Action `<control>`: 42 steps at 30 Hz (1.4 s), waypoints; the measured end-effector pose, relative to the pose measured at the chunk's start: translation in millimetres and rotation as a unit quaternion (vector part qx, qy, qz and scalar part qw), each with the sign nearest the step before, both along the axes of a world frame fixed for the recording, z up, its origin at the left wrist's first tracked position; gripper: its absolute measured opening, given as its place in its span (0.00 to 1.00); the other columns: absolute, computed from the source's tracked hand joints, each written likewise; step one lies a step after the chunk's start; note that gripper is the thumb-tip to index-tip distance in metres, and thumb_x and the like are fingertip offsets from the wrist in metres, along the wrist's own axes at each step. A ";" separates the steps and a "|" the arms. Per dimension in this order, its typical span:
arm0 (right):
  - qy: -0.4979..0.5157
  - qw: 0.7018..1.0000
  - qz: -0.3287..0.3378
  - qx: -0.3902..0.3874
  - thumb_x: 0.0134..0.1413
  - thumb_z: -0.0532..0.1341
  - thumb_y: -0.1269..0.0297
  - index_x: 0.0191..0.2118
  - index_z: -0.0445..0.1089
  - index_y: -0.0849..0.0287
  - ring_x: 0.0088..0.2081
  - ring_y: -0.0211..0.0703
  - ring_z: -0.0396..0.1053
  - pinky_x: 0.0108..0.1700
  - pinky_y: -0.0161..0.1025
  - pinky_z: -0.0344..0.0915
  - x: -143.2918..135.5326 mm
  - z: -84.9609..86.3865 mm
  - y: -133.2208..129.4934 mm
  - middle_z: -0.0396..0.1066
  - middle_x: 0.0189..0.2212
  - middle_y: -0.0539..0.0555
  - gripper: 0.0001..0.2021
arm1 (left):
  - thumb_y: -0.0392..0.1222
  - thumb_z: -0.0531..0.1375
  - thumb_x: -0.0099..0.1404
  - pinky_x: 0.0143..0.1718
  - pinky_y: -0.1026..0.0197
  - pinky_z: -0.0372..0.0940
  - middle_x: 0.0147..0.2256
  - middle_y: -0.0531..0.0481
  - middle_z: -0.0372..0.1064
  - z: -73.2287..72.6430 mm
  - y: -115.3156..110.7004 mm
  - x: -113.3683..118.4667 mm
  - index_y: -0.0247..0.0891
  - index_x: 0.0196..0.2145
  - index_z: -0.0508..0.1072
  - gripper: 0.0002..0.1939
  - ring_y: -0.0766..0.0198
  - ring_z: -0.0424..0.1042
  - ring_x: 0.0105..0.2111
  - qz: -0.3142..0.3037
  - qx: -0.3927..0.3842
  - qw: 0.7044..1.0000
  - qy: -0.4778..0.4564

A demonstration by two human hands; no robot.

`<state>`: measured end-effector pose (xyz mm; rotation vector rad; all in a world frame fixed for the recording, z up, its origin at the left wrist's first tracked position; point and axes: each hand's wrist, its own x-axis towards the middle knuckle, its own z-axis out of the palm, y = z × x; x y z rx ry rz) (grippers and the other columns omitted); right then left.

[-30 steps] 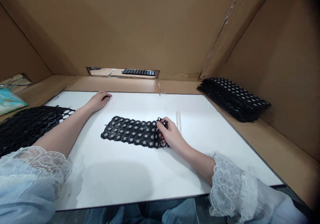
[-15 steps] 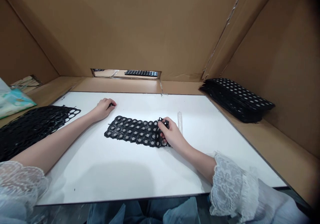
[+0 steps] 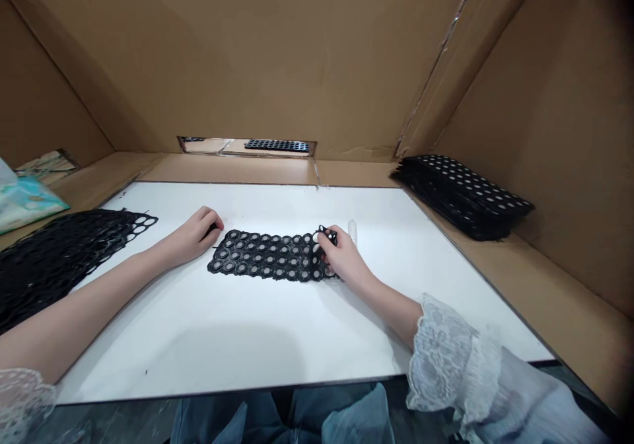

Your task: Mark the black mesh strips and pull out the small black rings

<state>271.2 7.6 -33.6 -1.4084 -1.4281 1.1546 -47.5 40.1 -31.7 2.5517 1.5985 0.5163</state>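
A black rubber sheet (image 3: 270,257) with rows of round, pale-centred rings lies flat on the white table. My right hand (image 3: 343,254) pinches its right end, where a holed black strip (image 3: 321,238) is lifted and bent up between the fingers. To the left of the sheet, my left hand (image 3: 195,236) rests on the table with curled fingers. Something small and black (image 3: 212,227) shows between its thumb and fingers; its kind is hard to make out. Just behind my right hand lies a clear, narrow tube-like thing (image 3: 352,230).
Black lattice sheets (image 3: 54,252) lie heaped at the left. On the right cardboard ledge sits a stack of black dotted sheets (image 3: 465,193). A tissue pack (image 3: 30,203) is at far left. Cardboard walls (image 3: 247,54) enclose the table, with a slot (image 3: 222,145) at the back.
My left hand has moved slightly left and nearer to me. The right hand has shifted a little right, with the sheet's end still in its fingers.
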 end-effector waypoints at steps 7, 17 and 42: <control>0.001 1.000 0.013 -0.023 0.50 0.53 0.55 0.32 0.57 0.57 0.17 0.34 0.58 0.16 0.33 0.56 1.0 -0.6 2.8 0.60 0.21 0.49 0.10 | 0.43 0.46 0.62 0.42 0.56 0.56 0.35 0.46 0.60 -2.0 -1.5 -2.3 0.37 0.35 0.58 0.07 0.58 0.58 0.38 0.046 0.001 0.997 0.058; 0.097 0.993 0.017 -0.065 0.51 0.52 0.58 0.31 0.55 0.56 0.13 0.33 0.54 0.13 0.34 0.54 -2.7 8.3 -2.1 0.58 0.17 0.46 0.08 | 0.49 0.45 0.63 0.51 0.50 0.46 0.49 0.47 0.59 20.0 -3.2 2.1 0.42 0.41 0.63 0.14 0.54 0.56 0.50 0.063 0.052 0.995 0.060; 0.121 0.992 0.027 -0.020 0.42 0.59 0.56 0.34 0.53 0.57 0.21 0.30 0.55 0.23 0.30 0.54 -17.6 6.5 -19.6 0.58 0.24 0.45 0.16 | 0.45 0.56 0.58 0.16 0.68 0.46 0.18 0.58 0.55 8.0 -59.4 160.4 0.39 0.32 0.58 0.10 0.74 0.54 0.15 -0.005 -0.385 0.791 -0.476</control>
